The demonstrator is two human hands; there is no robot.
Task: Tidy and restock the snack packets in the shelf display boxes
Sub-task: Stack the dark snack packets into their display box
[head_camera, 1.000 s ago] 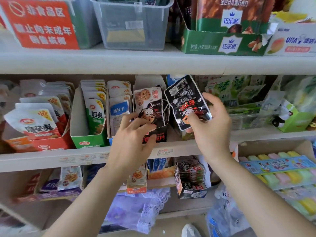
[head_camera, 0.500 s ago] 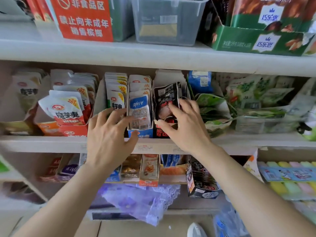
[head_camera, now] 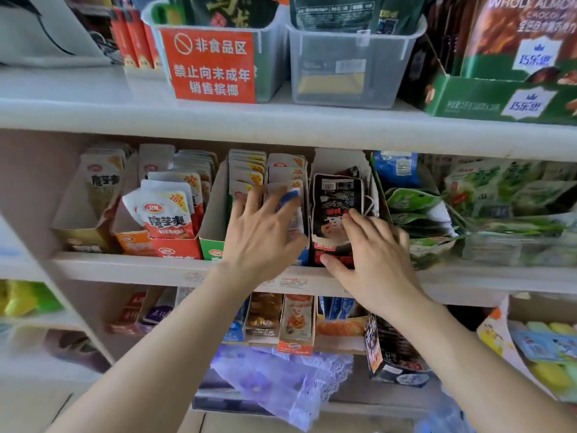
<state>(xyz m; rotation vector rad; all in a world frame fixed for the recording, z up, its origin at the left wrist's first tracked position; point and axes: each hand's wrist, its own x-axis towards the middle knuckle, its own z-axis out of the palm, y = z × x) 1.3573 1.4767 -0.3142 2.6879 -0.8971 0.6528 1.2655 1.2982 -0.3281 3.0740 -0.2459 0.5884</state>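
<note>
Left hand (head_camera: 265,235) spreads flat on white packets (head_camera: 285,165). At its three o'clock, right hand (head_camera: 374,260) presses a black packet (head_camera: 335,198), fingers straight.

Two hands and forearms in view, one person. Left hand (head_camera: 262,235): bare, slim fingers, knuckles and tendons faintly ridged across its back. Right hand (head_camera: 371,260): bare, same slim build, creases at the finger joints. Left forearm (head_camera: 150,354) and right forearm (head_camera: 487,364): uncovered, smooth, slender, bare right to the lower edge of view.
</note>
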